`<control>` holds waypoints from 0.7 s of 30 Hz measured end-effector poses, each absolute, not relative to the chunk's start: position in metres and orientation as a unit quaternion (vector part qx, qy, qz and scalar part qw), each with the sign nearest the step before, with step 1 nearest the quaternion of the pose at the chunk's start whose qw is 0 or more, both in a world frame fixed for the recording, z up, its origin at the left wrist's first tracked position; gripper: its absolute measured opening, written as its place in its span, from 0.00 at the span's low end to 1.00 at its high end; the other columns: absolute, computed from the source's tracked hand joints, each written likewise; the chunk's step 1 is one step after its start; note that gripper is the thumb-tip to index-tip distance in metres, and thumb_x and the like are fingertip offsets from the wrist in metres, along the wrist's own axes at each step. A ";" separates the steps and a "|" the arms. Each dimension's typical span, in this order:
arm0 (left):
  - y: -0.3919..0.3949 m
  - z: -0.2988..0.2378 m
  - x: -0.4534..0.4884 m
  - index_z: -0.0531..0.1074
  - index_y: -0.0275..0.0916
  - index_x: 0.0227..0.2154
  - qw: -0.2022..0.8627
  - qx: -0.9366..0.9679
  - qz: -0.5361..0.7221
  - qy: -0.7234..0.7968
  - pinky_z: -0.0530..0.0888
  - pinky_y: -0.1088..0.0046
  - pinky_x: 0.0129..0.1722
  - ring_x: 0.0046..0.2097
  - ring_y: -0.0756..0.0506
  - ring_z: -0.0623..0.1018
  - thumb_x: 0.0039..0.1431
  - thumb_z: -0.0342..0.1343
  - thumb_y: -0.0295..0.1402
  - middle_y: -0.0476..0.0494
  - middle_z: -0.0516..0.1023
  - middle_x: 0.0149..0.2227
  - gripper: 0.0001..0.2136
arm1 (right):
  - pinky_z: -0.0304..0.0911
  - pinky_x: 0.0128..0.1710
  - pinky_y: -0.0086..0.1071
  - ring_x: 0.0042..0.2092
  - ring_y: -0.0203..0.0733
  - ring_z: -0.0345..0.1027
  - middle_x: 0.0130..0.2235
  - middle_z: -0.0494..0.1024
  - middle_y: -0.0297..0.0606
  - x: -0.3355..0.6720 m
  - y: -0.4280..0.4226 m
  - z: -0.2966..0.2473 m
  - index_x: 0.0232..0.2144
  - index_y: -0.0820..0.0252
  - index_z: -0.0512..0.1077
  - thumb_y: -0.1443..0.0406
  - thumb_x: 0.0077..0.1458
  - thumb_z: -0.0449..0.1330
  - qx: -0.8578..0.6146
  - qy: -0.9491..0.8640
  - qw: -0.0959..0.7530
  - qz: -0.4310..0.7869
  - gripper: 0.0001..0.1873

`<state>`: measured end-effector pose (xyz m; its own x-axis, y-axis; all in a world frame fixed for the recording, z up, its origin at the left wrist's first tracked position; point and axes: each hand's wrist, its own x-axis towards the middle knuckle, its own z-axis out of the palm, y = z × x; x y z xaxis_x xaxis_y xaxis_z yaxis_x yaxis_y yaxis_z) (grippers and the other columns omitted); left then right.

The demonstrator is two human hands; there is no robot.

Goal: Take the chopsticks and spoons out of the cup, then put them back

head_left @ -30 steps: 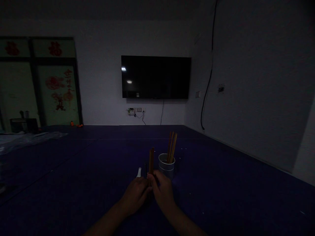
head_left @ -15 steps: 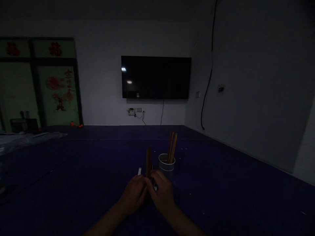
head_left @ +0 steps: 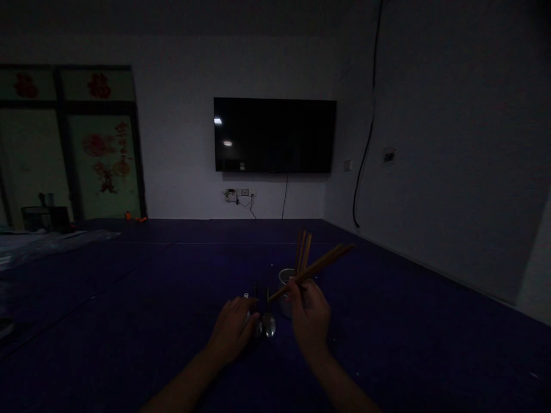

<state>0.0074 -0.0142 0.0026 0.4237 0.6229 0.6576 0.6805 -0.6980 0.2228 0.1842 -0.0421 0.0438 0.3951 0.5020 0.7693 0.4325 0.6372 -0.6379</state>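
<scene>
My right hand (head_left: 312, 315) is closed around a bundle of wooden chopsticks (head_left: 325, 262), tilted with the far ends pointing up and to the right. They cross in front of a grey metal cup (head_left: 284, 276), where a few more chopsticks (head_left: 306, 252) stand upright. A metal spoon (head_left: 270, 325) lies on the dark blue surface between my hands. My left hand (head_left: 232, 327) rests beside it, thumb and forefinger apart. Another spoon (head_left: 259, 328) shows partly beyond my left thumb, and a white handle end (head_left: 246, 295) peeks out past the fingers.
The dark blue surface (head_left: 172, 321) stretches to the wall, with small pale specks on it. Clear plastic sheeting (head_left: 64, 245) and a dark box (head_left: 45, 218) are at the far left. A television (head_left: 275, 135) hangs on the wall, and a black cable (head_left: 365, 143) runs down the right wall.
My right hand has moved right and lifted the chopsticks away from my left hand, tipping them from upright to slanted. My hands have separated, and the spoons between them now show.
</scene>
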 end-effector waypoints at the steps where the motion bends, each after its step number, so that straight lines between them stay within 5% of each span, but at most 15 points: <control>1: -0.012 0.001 0.007 0.68 0.40 0.47 0.038 -0.834 -0.379 -0.398 0.70 0.63 0.45 0.44 0.43 0.74 0.64 0.40 0.41 0.41 0.76 0.41 0.17 | 0.61 0.27 0.30 0.27 0.39 0.67 0.26 0.73 0.35 0.191 -0.039 0.046 0.28 0.59 0.71 0.51 0.57 0.53 -0.436 -0.523 0.731 0.032 0.18; 8: 0.002 -0.006 0.005 0.70 0.39 0.44 0.000 -0.792 -0.413 -0.449 0.70 0.63 0.47 0.46 0.43 0.75 0.64 0.39 0.42 0.39 0.77 0.42 0.18 | 0.62 0.32 0.34 0.29 0.42 0.70 0.26 0.75 0.38 0.233 -0.018 0.054 0.29 0.60 0.70 0.46 0.55 0.52 -0.472 -0.425 0.772 -0.032 0.23; 21: 0.003 -0.009 0.006 0.71 0.38 0.40 -0.049 -0.801 -0.387 -0.454 0.70 0.64 0.44 0.42 0.42 0.75 0.63 0.39 0.42 0.39 0.77 0.38 0.18 | 0.59 0.28 0.32 0.27 0.42 0.67 0.26 0.75 0.41 0.251 0.009 0.036 0.24 0.60 0.71 0.45 0.54 0.51 -0.525 -0.514 0.676 -0.055 0.25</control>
<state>0.0059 0.0033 -0.0087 0.2881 0.7656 0.5753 0.6900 -0.5825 0.4297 0.2510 0.0094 0.0360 0.4651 0.4653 0.7531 0.6140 0.4432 -0.6531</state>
